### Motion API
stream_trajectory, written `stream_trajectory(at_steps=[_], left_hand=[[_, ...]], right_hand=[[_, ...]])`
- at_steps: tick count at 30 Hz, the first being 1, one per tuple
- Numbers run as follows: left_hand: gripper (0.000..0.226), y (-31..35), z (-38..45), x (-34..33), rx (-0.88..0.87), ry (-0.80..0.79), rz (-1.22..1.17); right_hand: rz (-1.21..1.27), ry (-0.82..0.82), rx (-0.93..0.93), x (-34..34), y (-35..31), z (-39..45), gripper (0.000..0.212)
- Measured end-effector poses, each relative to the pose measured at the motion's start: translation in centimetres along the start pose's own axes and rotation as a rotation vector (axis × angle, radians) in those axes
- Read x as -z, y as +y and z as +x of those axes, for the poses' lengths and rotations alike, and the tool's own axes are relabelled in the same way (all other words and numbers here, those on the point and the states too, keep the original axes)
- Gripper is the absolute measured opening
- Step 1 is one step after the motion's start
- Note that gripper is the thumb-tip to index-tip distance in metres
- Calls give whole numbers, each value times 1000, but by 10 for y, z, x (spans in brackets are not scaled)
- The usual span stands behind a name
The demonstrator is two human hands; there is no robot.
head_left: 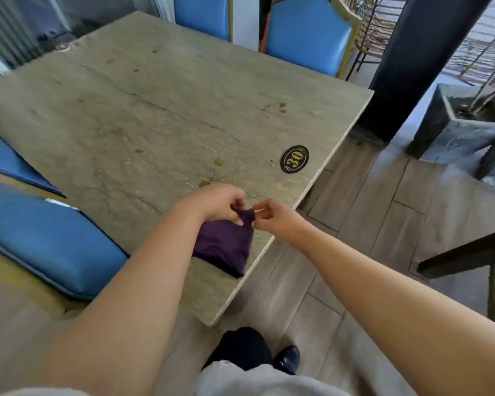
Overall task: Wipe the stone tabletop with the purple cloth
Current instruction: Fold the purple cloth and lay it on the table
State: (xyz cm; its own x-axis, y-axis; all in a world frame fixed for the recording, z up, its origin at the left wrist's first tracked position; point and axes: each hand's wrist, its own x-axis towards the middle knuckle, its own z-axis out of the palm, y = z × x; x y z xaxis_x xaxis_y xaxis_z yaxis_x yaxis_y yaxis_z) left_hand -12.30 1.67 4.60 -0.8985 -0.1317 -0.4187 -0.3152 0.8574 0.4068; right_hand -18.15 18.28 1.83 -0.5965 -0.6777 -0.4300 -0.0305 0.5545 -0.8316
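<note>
- both forearms reach in from the near edge
- left hand [220, 204] pinches a raised corner of the purple cloth [223, 247]; probably to unfold it
- right hand [272, 215], fingers curled, touches that corner; whether it grips, cannot tell
- cloth lies folded near the stone tabletop [154, 110] edge
- grey planter [452, 130] holds bare stems

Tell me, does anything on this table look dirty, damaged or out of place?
Yes: brownish spots dot the stone tabletop, for example one left of the number plaque. Thin crack-like lines cross it. The purple cloth lies folded near the edge.
</note>
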Motion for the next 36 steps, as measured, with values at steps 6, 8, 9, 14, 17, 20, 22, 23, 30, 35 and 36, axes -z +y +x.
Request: stream_trajectory(at_steps=[6,8,9,14,17,20,22,23,30,35,36], left_hand=[[30,28,14,23,-30,195,-174],[29,37,24,28,-57,227,-286],[29,42,29,31,-87,235,-357],[27,55,70,38,-124,400,-596],[19,65,102,45,-100,487,-760],[29,74,145,53,-79,579,-790],[22,80,178,60,-43,627,-754],[18,82,195,62,-14,650,-734],[24,106,298,79,179,806,-796],[26,119,350,85,137,770,-869],[22,120,361,85,104,770,-809]], right_hand=[[-90,-90,97,33,6,7,40],[-146,-35,109,51,11,9,38],[-157,-4,112,63,13,12,34],[0,151,89,131,16,31,8],[149,212,96,172,14,55,5],[235,248,147,208,11,89,4],[254,275,168,230,9,116,6],[254,288,172,241,7,129,7],[116,442,165,305,-11,211,11],[-68,537,149,342,-8,257,10],[-85,538,141,348,-6,266,12]])
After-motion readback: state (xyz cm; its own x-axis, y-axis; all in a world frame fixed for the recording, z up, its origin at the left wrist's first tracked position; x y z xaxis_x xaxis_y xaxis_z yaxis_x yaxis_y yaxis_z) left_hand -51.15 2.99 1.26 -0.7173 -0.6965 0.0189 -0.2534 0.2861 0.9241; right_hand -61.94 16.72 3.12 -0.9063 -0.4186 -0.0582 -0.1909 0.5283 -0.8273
